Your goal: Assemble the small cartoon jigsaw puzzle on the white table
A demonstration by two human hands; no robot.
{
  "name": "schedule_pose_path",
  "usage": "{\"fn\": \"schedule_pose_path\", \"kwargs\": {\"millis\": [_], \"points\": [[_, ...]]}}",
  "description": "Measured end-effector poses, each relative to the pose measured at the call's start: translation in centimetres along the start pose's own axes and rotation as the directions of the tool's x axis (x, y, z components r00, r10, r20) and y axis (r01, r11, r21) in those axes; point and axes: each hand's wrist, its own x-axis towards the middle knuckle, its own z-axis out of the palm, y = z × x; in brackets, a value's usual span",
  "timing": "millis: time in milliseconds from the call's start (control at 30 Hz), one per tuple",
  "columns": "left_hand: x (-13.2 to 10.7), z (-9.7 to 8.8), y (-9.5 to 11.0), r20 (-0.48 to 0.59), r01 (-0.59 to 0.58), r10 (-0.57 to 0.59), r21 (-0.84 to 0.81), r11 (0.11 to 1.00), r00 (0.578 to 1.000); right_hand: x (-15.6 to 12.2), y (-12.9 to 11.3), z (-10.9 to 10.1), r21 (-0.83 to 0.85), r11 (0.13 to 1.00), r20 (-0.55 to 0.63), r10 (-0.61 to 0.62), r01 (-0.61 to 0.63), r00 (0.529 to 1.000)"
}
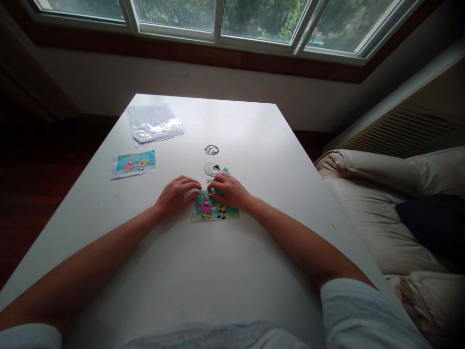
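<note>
A small jigsaw puzzle with cartoon figures on a teal ground lies flat on the white table, mostly joined. My left hand rests at its upper left corner, fingers curved and thumb apart, touching the edge. Over the upper right part bends my right hand, its fingertips and thumb drawn together at the top edge, seemingly on a puzzle piece that they largely cover. Just beyond the fingers lie a loose green piece and another teal piece, partly behind the right hand.
Past the hands are a round tin lid-like disc and a round container with pale bits inside. A picture card with similar figures lies left, below a clear plastic sleeve of papers. A cushioned sofa stands right of the table.
</note>
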Motion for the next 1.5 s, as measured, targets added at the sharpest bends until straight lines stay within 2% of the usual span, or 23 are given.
{"fn": "schedule_pose_path", "kwargs": {"millis": [133, 233, 700, 933, 1167, 1267, 1367, 1433, 1500], "points": [[0.1, 0.7, 0.1, -0.002, 0.069, -0.069, 0.138, 0.988, 0.998, 0.0, 0.1, 0.3, 0.009, 1.0, -0.007, 0.005, -0.005, 1.0], [0.2, 1.1, 0.5, -0.001, 0.088, -0.089, 0.177, 0.98, 0.996, 0.0, 0.2, 0.4, 0.025, 1.0, -0.01, 0.005, -0.005, 1.0], [0.3, 1.0, 0.1, -0.032, 0.145, -0.142, 0.119, 0.982, 0.989, 0.0, 0.0, 0.2, 0.007, 1.0, -0.006, 0.009, -0.009, 1.0], [0.4, 1.0, 0.6, 0.001, 0.125, -0.126, 0.148, 0.981, 0.992, 0.0, 0.1, 0.3, 0.006, 1.0, -0.009, 0.004, -0.004, 1.0], [0.8, 0.5, 0.3, -0.031, 0.211, -0.209, 0.192, 0.958, 0.977, 0.0, 0.2, -0.6, -0.059, 0.998, -0.004, -0.019, 0.018, 1.0], [0.6, 0.3, -0.2, -0.036, 0.234, -0.231, 0.197, 0.952, 0.972, -0.3, 1.6, -1.5, -0.074, 0.993, -0.09, 0.085, -0.092, 0.992], [0.4, 0.0, -0.8, -0.053, 0.253, -0.247, 0.204, 0.946, 0.968, -0.9, 3.8, -2.5, -0.028, 0.964, -0.184, 0.256, -0.265, 0.949], [0.2, -0.1, -1.2, -0.066, 0.266, -0.257, 0.211, 0.941, 0.964, -1.4, 5.1, -3.0, -0.006, 0.945, -0.172, 0.32, -0.326, 0.932], [0.1, -0.3, -1.4, -0.069, 0.272, -0.263, 0.213, 0.939, 0.962, -1.7, 6.0, -3.1, 0.022, 0.941, -0.114, 0.339, -0.338, 0.934]]}}
